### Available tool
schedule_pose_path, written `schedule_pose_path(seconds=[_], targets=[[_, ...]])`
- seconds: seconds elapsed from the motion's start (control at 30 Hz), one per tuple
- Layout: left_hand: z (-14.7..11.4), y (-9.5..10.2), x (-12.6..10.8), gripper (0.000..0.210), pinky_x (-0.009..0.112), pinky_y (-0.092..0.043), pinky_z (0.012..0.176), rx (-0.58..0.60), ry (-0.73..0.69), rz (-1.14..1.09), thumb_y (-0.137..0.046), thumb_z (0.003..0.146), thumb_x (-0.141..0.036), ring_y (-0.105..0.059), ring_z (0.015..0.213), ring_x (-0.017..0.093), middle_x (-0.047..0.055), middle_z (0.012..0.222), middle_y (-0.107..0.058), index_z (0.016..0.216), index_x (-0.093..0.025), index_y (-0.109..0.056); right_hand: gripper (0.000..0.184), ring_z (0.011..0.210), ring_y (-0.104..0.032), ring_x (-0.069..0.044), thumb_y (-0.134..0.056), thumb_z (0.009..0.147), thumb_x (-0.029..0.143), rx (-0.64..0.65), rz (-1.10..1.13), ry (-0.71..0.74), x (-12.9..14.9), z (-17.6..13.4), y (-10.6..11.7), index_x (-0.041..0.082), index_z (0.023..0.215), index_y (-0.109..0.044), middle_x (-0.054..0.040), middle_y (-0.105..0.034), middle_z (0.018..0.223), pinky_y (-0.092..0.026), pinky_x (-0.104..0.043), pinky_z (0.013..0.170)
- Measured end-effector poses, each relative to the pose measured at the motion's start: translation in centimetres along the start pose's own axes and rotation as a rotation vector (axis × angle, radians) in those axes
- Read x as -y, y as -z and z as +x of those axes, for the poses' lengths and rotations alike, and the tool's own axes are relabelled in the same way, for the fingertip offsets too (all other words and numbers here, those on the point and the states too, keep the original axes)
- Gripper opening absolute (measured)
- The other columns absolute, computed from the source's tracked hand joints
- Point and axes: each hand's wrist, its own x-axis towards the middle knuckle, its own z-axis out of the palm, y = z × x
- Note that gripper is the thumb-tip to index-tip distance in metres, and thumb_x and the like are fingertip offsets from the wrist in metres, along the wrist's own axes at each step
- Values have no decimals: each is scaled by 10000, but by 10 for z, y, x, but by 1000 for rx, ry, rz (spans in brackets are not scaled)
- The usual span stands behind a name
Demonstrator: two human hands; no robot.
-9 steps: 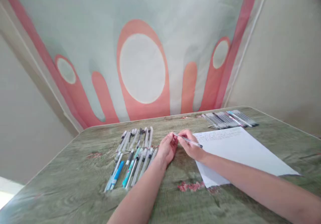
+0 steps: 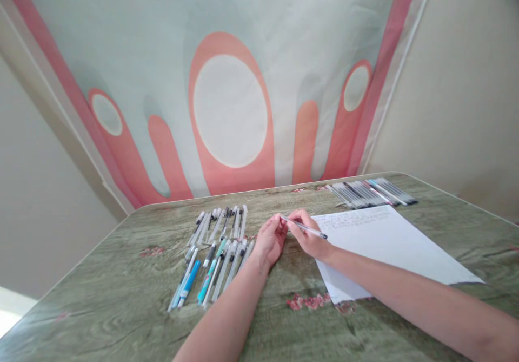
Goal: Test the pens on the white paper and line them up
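My right hand (image 2: 308,238) holds a clear pen (image 2: 305,226) by its barrel, just left of a white sheet of paper (image 2: 389,243) with faint writing near its top. My left hand (image 2: 271,241) pinches the pen's left end, fingertips meeting the right hand's. Both hands hover low over the table. To the left of my left hand lies a group of several pens (image 2: 214,254), some blue and teal, others clear.
The table (image 2: 121,297) has a green wood-grain cover with red floral marks. Another row of several pens (image 2: 371,191) lies at the far right edge, beyond the paper. A pink and grey patterned cloth (image 2: 231,97) hangs behind the table.
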Motion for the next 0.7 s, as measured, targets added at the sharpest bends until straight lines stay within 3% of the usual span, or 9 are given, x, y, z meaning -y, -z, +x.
schedule_pose_path(seconds=[0.4,0.57,0.7], targets=[[-1,-1,0,133,190,-440,727,9,-25,41,-668,695,-188,-562,685,61,10,736,-610,796,-125,-608,99,762,-548,-152,-467,832,285,15,33,-12,2,-1,0,205,890,-469,-25,-555,835,-442,-288,703],[-3,-8,1,220,166,-411,627,-149,-163,105,-718,626,-225,-521,610,42,-2,708,-589,784,-118,-608,120,723,-541,-146,-472,829,308,-101,30,-58,3,4,3,206,891,-483,-15,-550,797,-433,-274,673],[1,-6,1,264,192,-395,590,-284,-370,350,-673,653,-352,-493,566,61,-6,655,-566,734,-119,-579,155,719,-543,-153,-477,818,331,-151,-29,-94,-3,13,11,201,884,-528,-15,-574,779,-416,-275,675]])
